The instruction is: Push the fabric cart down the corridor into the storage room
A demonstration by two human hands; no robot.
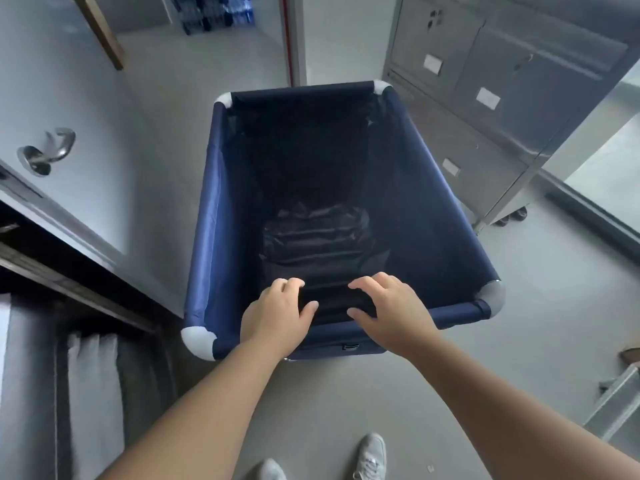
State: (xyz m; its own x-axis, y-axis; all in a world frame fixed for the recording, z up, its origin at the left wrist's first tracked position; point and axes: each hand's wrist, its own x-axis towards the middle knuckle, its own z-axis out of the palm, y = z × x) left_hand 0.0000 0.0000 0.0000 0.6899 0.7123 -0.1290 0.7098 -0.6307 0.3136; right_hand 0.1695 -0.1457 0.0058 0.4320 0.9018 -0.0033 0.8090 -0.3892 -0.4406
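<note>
Progress looks partial: the fabric cart [346, 202] stands on the corridor floor [519, 323] short of an open doorway [214, 46] ahead, left hand [275, 315] and right hand [391, 311] draped over its near rim, fingers loosely curled, most pushing seemingly left.

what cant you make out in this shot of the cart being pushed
Head view:
- Fabric cart wheels: hidden under its body.
- Rail under the left hand and right hand: covered by them.
- Black bag: contents too dark.
- Cabinet labels: too blurred.
</note>
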